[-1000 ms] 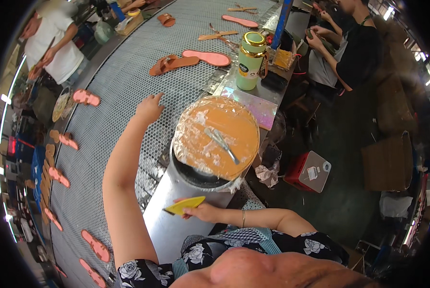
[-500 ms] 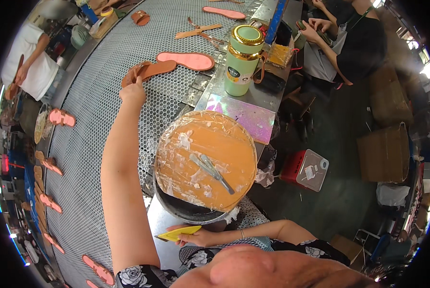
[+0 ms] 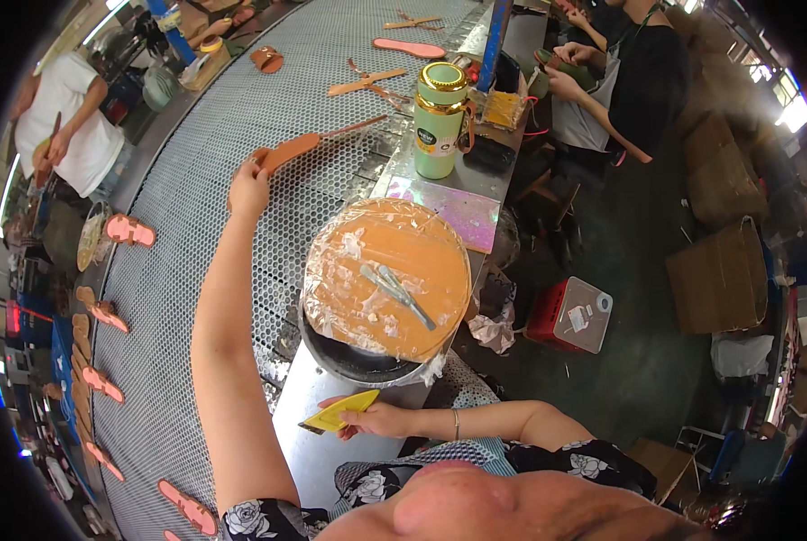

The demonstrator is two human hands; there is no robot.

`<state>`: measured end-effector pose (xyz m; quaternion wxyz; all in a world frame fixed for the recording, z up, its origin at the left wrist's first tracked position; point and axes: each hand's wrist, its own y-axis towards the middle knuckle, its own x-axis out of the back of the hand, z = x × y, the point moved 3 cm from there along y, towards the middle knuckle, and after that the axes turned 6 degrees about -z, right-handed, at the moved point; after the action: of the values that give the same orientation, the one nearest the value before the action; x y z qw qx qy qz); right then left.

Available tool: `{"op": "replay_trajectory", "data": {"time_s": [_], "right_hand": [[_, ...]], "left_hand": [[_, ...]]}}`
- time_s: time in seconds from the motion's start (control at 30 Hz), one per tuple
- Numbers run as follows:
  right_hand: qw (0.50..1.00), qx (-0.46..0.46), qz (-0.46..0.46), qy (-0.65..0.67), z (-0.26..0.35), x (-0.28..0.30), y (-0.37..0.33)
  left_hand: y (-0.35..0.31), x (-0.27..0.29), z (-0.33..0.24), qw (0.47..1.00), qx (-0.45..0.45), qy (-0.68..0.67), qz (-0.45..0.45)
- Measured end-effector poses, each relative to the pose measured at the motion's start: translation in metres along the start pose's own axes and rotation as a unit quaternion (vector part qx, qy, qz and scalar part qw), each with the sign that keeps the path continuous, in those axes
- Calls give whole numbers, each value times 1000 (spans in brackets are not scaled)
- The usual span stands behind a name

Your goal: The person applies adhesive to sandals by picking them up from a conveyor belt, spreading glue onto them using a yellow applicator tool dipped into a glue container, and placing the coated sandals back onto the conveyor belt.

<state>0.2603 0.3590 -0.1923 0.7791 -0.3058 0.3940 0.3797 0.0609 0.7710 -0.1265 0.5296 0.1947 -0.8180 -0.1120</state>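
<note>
My left hand [image 3: 248, 187] reaches far out over the perforated metal conveyor, its fingers pinched on the near end of a brown sandal [image 3: 293, 151]. A thin reddish sole [image 3: 354, 125], seen almost edge-on, extends from the sandal's far end; whether the two are joined I cannot tell. Close to my body, my right hand [image 3: 374, 421] grips a flat yellow scraper-like tool [image 3: 340, 412] with a dark edge. Between my arms, an orange-brown round board [image 3: 412, 243] wrapped in torn clear film rests on a black pan [image 3: 354, 361]. A grey metal tool [image 3: 402, 298] lies on it.
A green flask [image 3: 438, 135] with a gold lid stands beyond the board, near an iridescent sheet [image 3: 449, 212]. Sandals [image 3: 130, 230] and a pink sole [image 3: 408, 47] lie on the conveyor [image 3: 178, 298]. A blue post [image 3: 496, 45] rises behind the flask. Co-workers occupy both sides.
The pink sole, flat on the conveyor beside the sandal before, is now tilted nearly edge-on. My left hand has drawn slightly nearer with the sandal. My right hand still holds the yellow tool.
</note>
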Motion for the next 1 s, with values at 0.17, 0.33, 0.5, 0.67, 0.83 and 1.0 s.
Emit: {"op": "replay_trajectory", "data": {"time_s": [0.17,0.33,0.5,0.67,0.83,1.0], "right_hand": [[999,4,-15,46,2,7,-2],[999,-6,-27,45,5,5,-5],[999,-34,-26,28,5,10,-6],[999,-34,-21,20,7,6,-4],[997,-14,-28,69,3,13,-6],[996,-29,-34,82,5,21,-12]], "left_hand": [[-15,-6,-54,994,-59,80,37],[-18,-4,-72,901,-338,271,14],[-15,-3,-100,772,-524,355,64],[-32,-39,-109,773,-523,328,146],[-33,-42,-77,932,-147,231,237],[-14,-26,-82,931,-157,276,181]]}}
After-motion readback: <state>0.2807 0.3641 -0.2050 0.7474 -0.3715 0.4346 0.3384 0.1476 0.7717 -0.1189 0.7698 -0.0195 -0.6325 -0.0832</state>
